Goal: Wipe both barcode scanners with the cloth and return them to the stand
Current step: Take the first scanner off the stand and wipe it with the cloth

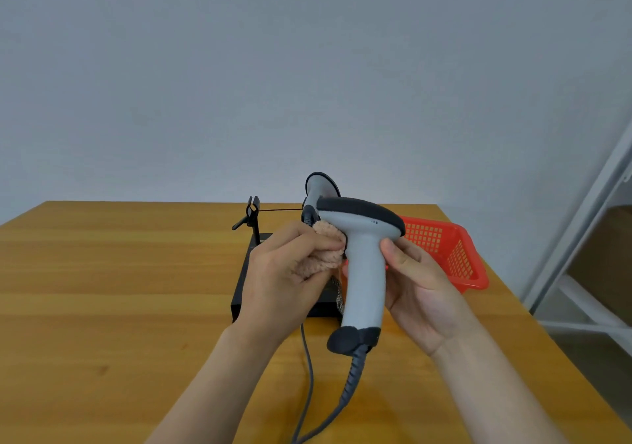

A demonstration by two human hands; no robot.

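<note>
1. A wooden table (102,272) fills the lower half of the view, with a plain grey wall behind it
2. A white shelf frame (588,238) stands off the table's right edge
3. A red plastic basket (458,255) with a mesh wall sits on the table to the right, behind the right hand
4. The black stand (241,293) sits mid-table; its left clip (253,211) holds nothing, and the far scanner (319,187) sits upright on its right side
5. The near scanner (364,272), grey with a dark head and dark foot, is held up in front of the stand, head at the top and handle pointing down
6. The right hand (420,286) grips that handle, thumb across the near face and fingers curled behind
7. The left hand (284,272) is closed around the bunched pinkish cloth (328,248) and presses it against the left side of the scanner, just under its head
8. A coiled dark cable (352,382) hangs from the foot of the near scanner towards the bottom edge; a thinner grey cable (309,375) lies beside it
</note>
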